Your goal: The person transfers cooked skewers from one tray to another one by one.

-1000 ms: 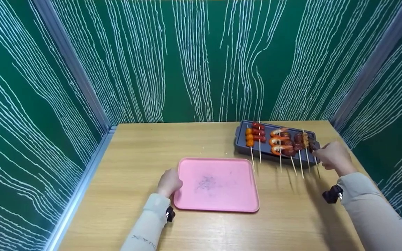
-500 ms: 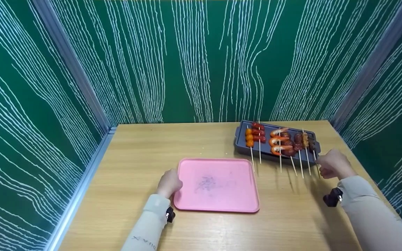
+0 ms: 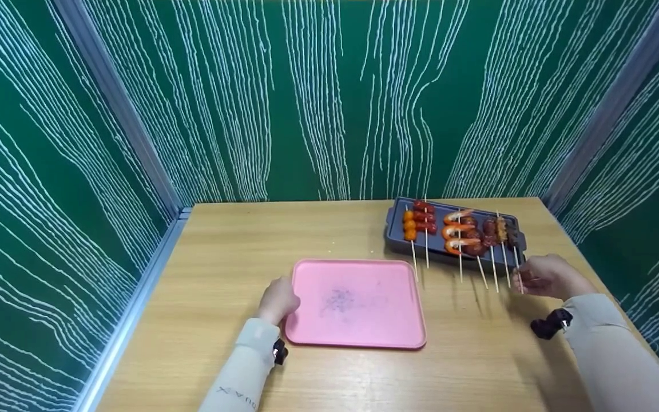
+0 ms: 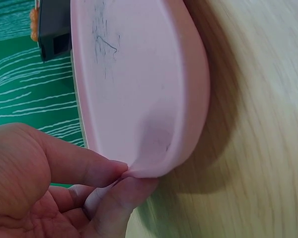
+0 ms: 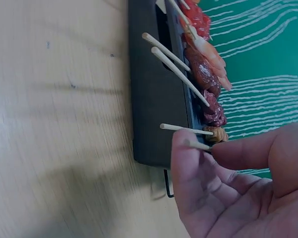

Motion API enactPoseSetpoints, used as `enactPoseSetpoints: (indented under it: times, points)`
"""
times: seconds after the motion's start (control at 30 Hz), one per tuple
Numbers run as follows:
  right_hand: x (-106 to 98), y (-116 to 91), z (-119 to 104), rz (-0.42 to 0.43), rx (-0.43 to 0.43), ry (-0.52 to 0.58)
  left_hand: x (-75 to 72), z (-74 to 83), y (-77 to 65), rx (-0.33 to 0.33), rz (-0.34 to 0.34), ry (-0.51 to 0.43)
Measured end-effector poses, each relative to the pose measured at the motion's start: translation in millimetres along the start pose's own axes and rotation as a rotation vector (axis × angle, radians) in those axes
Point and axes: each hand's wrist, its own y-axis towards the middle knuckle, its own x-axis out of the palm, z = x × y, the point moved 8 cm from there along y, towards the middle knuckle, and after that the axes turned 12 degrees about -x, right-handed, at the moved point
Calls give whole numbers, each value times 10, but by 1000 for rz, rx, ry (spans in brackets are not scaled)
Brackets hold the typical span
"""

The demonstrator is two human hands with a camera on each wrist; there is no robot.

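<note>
In the head view my left hand (image 3: 278, 300) is at the left edge of a pink tray (image 3: 358, 303). The left wrist view shows thumb and finger pinching the tray's rim (image 4: 144, 173). My right hand (image 3: 552, 277) is at the front right corner of a dark grill pan (image 3: 444, 243). Between its thumb and a finger is the bare stick end of the rightmost skewer (image 5: 197, 145), whose dark food (image 3: 511, 236) lies on the pan. Beside it are a skewer of tan pieces (image 3: 501, 230) and a skewer of dark red meat (image 3: 489, 233).
Further left on the pan lie skewers of shrimp (image 3: 454, 231), brown balls (image 3: 472, 234), red pieces (image 3: 424, 217) and orange balls (image 3: 409, 225). Their sticks jut over the front edge. Green walls with white lines enclose the wooden table (image 3: 238, 240).
My right hand has moved down from the rightmost skewer's food to the end of its stick, and its fingers have shifted around the stick. The left hand and tray have stayed put.
</note>
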Motion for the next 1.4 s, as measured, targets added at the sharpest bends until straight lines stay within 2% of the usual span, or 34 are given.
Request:
enactPoseSetpoints:
  times: [0.2, 0.43, 0.57, 0.7, 0.9, 1.17, 1.4]
  points:
    - [71, 24, -8, -79, 0, 183, -32, 36, -4, 65, 44, 39]
    - [103, 20, -47, -140, -24, 234, -15, 15, 17, 39, 26, 18]
    - [117, 17, -68, -148, -22, 280, -20, 16, 17, 35, 25, 21]
    - [99, 10, -103, -100, -17, 311, -35, 29, 13, 39, 32, 26]
    - [60, 5, -132, -20, -31, 317, -15, 23, 3, 31, 21, 28]
    - [66, -21, -289, -15, -113, 268, -3, 7, 17, 26, 14, 29]
    - [121, -63, -446, -7, -135, 174, -7, 18, -7, 29, 22, 33]
